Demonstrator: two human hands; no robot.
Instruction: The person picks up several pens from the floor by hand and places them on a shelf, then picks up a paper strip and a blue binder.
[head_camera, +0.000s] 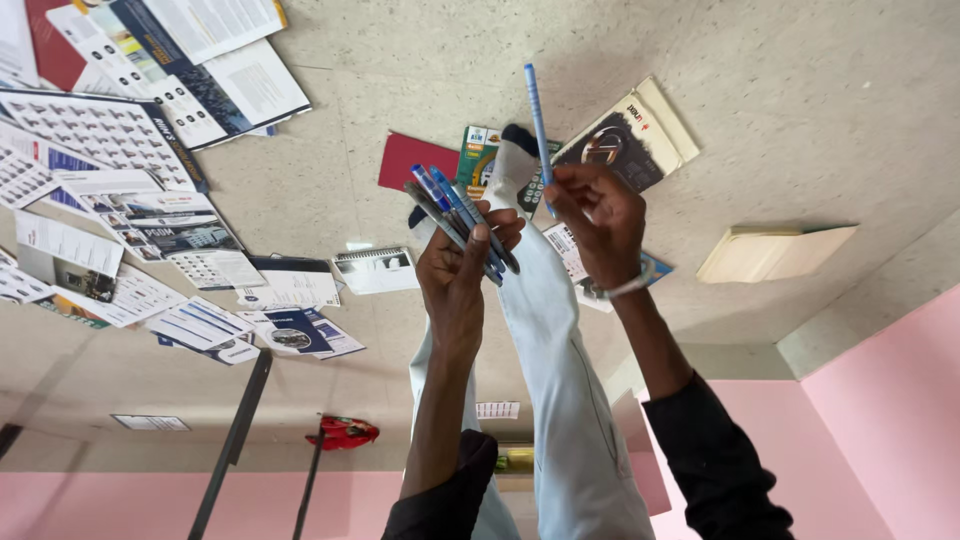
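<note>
The left hand (458, 268) has its grip closed around a bundle of several blue and dark plastic ballpoint pens (458, 212). They fan out past the thumb toward the far left. The right hand (600, 228) pinches a single light-blue slim pen (538, 120) between fingertips and thumb, a narrow grip low on the barrel, with the pen pointing away. A pale band (628, 288) circles that wrist. The two hands are near each other but apart, above a leg in pale grey trousers (560, 380).

To handle this well, I judge the left grip should stay firm at the middle of the bundle, since the pens are splayed and one could slide out. The single pen looks easier to steady with the pinch nearer its centre.

For containers, a printed dark-and-cream cardboard box (625, 135) lies on the speckled floor (800, 80) just beyond the hands, and what it holds cannot be seen. A flat tan cardboard packet (775, 252) lies to the right, closed. Printed leaflets (130, 200) are spread over the left of the floor.
</note>
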